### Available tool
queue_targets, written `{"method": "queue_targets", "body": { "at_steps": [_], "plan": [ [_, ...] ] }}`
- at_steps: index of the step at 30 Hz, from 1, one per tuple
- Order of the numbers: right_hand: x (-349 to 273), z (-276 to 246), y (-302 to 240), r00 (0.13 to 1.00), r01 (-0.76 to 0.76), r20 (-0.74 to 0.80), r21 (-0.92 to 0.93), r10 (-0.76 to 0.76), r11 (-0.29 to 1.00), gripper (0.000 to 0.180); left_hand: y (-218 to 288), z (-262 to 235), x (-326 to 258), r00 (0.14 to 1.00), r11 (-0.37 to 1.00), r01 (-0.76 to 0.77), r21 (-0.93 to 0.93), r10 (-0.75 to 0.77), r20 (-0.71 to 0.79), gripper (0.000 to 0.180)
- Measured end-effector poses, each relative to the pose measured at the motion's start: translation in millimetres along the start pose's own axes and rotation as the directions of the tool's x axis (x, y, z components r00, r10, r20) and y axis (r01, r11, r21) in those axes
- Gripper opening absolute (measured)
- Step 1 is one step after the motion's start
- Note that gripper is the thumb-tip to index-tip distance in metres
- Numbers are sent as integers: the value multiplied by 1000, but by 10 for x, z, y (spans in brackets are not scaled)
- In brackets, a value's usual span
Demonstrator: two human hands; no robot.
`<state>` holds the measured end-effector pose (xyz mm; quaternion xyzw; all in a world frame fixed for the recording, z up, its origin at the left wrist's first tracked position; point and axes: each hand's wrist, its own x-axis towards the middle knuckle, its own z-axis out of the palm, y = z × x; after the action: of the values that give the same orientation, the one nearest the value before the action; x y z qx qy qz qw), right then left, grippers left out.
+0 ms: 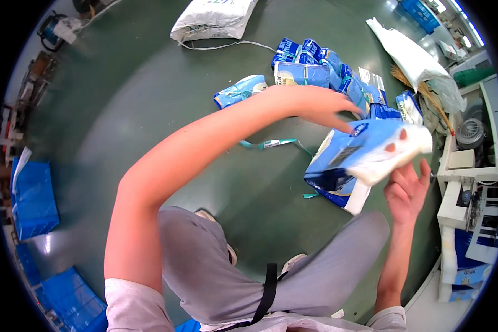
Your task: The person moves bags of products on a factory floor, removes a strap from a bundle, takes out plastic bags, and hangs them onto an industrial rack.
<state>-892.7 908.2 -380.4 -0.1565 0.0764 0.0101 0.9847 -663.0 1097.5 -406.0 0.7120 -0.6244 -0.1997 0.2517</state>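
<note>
A blue-and-white printed plastic packaging bag (365, 144), perhaps a stack of them, is tilted above the floor and smeared by motion. My right hand (406, 191) is at its lower right edge, fingers partly curled against it and the thumb side hidden. My left hand (329, 108) reaches across from the left to its upper edge, with fingers stretched apart; a fingertip seems to touch the bag. Beneath lies another blue-and-white pack (329, 185), partly covered. Just beyond my left hand are several blue bundles (301, 74) tied with green string.
A single tied bundle (240, 91) lies left of the pile. Green strips (276, 143) lie on the floor. A white sack (213, 19) stands at the far side, another white sack (406, 52) at the far right beside a broom (440, 108). Blue crates (36, 193) line the left; a white shelf unit (454, 171) stands right.
</note>
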Motion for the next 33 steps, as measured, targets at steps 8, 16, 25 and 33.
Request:
{"method": "queue_targets", "body": {
  "at_steps": [8, 16, 25, 33],
  "plan": [
    [-312, 1007, -107, 886, 464, -13, 38, -464, 885, 62, -2649, 1035, -1101, 872, 861, 311, 402, -427, 241, 90],
    [-1611, 2080, 74, 619, 781, 25, -123, -785, 612, 60, -3098, 1532, -1103, 891, 847, 294, 443, -411, 192, 115],
    [-2330, 2950, 1303, 156, 935, 82, -333, -984, 121, 64, -3269, 1614, -1054, 892, 829, 217, 516, -383, 240, 113],
    [-2358, 3218, 1763, 13, 959, 157, -281, -988, -32, 80, -3209, 1610, -985, 847, 774, 156, 613, -425, 320, 113]
  ]
}}
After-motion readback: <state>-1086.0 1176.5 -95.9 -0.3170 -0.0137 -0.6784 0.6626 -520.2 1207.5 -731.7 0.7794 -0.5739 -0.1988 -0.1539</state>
